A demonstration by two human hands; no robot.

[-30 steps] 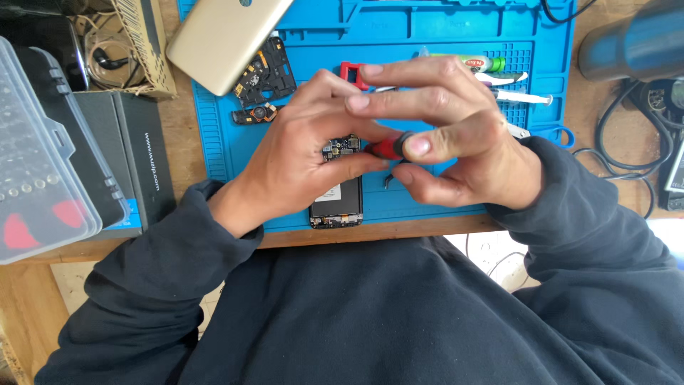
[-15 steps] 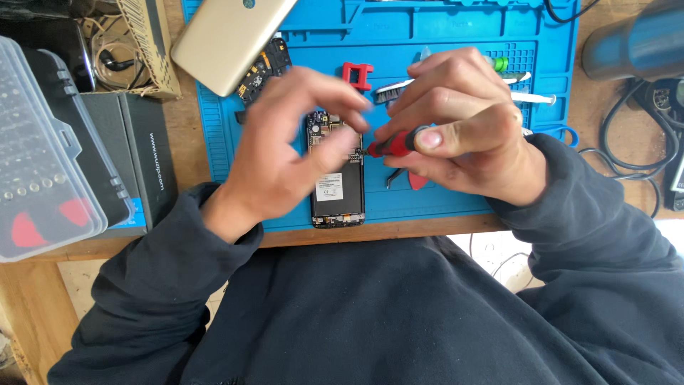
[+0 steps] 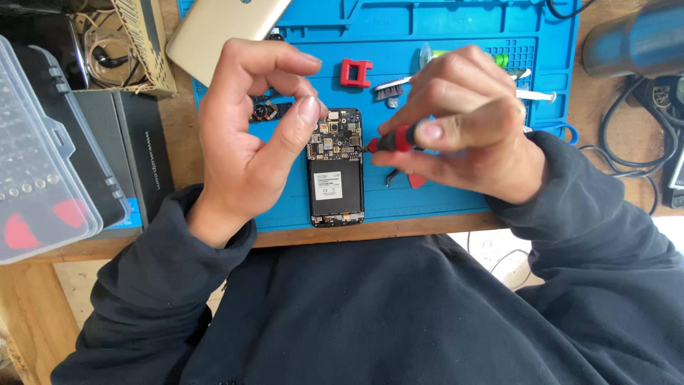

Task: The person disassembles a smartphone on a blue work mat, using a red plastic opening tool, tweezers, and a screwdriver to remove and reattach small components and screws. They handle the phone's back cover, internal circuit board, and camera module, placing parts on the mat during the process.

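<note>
Your right hand (image 3: 463,132) pinches the red-and-black precision screwdriver (image 3: 390,141), tip at the opened black smartphone's (image 3: 335,167) three o'clock edge, centre-mat; your left hand (image 3: 249,135) hovers loosely curled, empty, at nine o'clock.

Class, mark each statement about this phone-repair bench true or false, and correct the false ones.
1. The right hand holds a red-and-black screwdriver. True.
2. The opened phone lies on a green mat. False: it lies on a blue mat.
3. The screwdriver tip points at the phone's circuit board. True.
4. The left hand grips the gold back cover. False: the cover lies apart, at the mat's upper left; the left thumb and fingers are pinched beside the phone.
5. A small red block sits on the mat above the phone. True.
</note>
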